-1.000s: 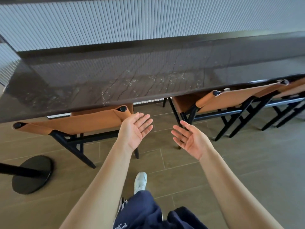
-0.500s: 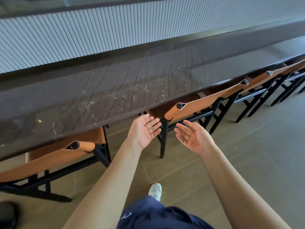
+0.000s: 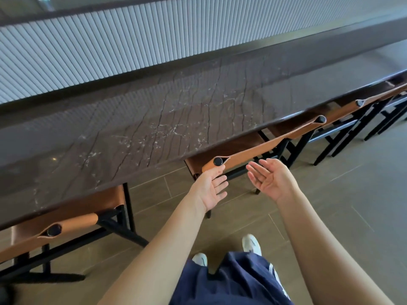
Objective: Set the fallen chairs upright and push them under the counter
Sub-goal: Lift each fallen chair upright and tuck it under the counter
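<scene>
All visible chairs (image 3: 264, 146) stand upright, tucked under the desk (image 3: 154, 102); seemingly little remains. Left hand (image 3: 210, 189) and right hand (image 3: 272, 180) are spread, holding nothing.

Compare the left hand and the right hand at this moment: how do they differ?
The left hand has fingertips at the capped end of the chair backrest; the right hand hangs clear of it. The left hand's fingers point forward at the chair, the right hand's point sideways toward the left hand. Both are open, palms turned inward, holding nothing.
</scene>
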Action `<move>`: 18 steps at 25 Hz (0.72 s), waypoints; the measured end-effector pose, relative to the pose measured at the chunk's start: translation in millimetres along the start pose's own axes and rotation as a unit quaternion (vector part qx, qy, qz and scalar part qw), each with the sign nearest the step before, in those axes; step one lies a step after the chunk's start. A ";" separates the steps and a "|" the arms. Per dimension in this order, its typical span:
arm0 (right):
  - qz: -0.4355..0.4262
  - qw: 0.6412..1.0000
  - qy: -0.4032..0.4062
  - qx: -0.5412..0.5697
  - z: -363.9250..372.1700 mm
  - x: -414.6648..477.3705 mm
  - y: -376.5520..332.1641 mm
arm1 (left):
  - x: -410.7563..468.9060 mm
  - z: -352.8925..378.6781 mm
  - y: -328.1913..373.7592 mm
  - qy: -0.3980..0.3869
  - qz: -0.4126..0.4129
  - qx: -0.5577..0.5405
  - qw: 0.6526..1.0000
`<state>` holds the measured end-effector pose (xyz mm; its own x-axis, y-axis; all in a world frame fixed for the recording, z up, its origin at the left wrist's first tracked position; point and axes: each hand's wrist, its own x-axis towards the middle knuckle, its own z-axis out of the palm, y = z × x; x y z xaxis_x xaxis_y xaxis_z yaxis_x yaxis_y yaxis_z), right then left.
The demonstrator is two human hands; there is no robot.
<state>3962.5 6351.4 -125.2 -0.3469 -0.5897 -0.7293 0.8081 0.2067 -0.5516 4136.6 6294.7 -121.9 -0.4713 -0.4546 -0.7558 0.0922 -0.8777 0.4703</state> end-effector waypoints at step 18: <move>0.145 0.977 -0.008 -0.158 -22.5 150.1 -153.2 | 110.5 124.3 8.6 0.235 0.083 -0.367 0.896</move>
<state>3775.9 6248.8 -159.3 -0.1152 -0.4824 -0.8683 0.6832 0.5961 -0.4218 3976.3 6255.8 -144.8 0.0088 -0.4503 -0.8928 0.7602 -0.5770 0.2985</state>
